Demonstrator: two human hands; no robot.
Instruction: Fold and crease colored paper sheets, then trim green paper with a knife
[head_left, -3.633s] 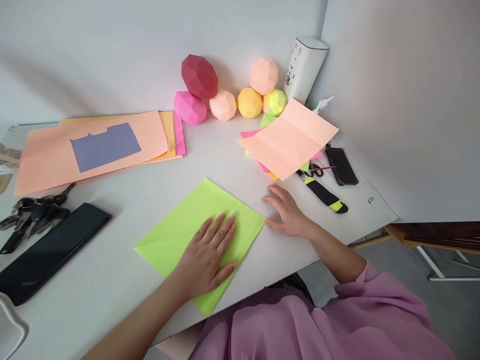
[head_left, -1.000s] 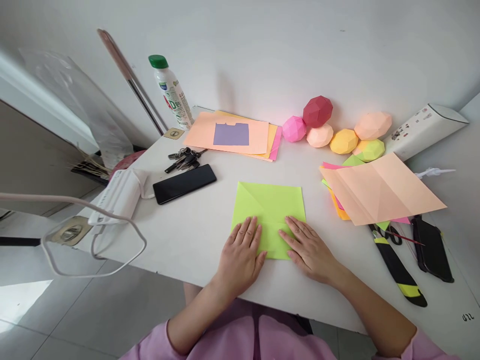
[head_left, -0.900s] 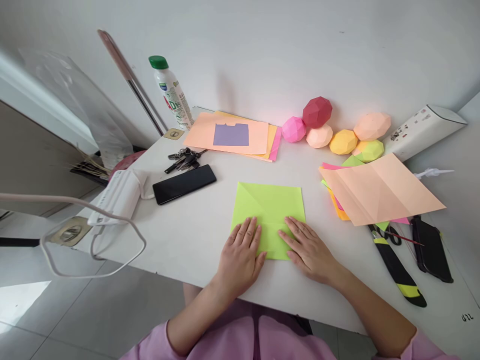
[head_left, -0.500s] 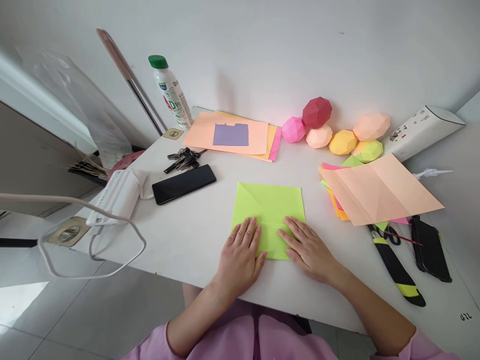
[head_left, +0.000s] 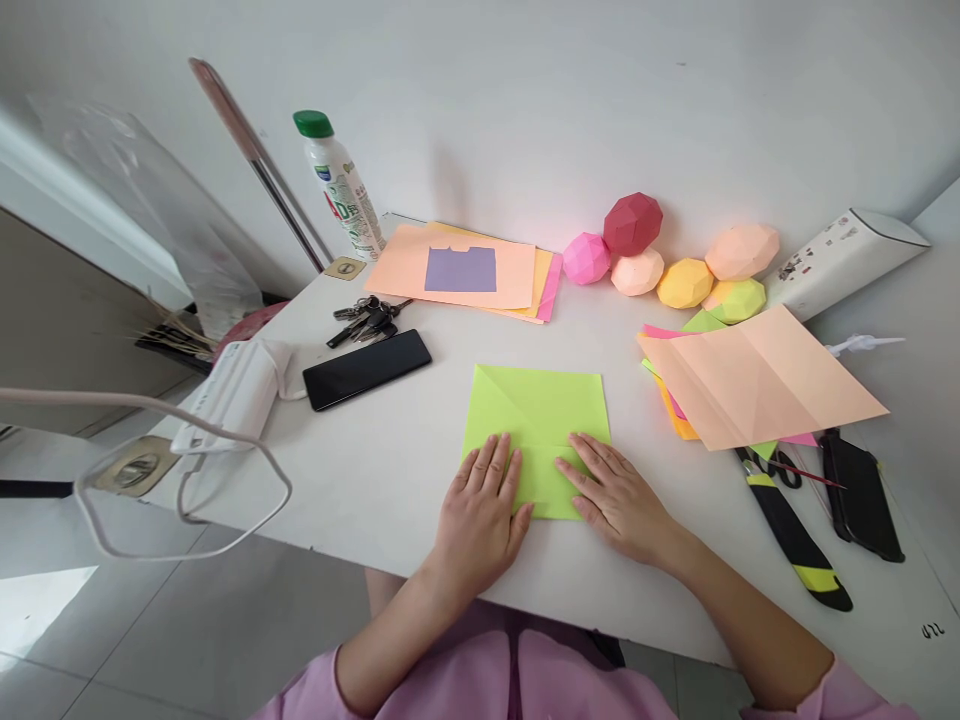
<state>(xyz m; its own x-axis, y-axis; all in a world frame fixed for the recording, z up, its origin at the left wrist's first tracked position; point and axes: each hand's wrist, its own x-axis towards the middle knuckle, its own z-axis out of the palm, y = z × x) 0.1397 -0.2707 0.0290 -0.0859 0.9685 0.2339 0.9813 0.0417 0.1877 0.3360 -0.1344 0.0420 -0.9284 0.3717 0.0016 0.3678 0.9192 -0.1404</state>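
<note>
A lime-green sheet of paper (head_left: 538, 400) lies flat on the white table (head_left: 360, 470) in front of me, with a diagonal crease at its upper left and a horizontal crease across its middle. My left hand (head_left: 481, 505) rests flat on its lower left part, fingers stretched out. On the lower right part lies my right hand (head_left: 619, 495), also flat with its fingers spread. Both hands press on the paper's surface and grip nothing. The palms cover the lower corners of the sheet.
Left of the paper are a black phone (head_left: 367, 370), keys (head_left: 367, 320), a white power strip (head_left: 232, 395) and a bottle (head_left: 341, 190). Behind stand paper sheets (head_left: 390, 275) and several faceted paper balls (head_left: 634, 225). Creased peach paper (head_left: 765, 380) and a utility knife (head_left: 799, 540) lie right.
</note>
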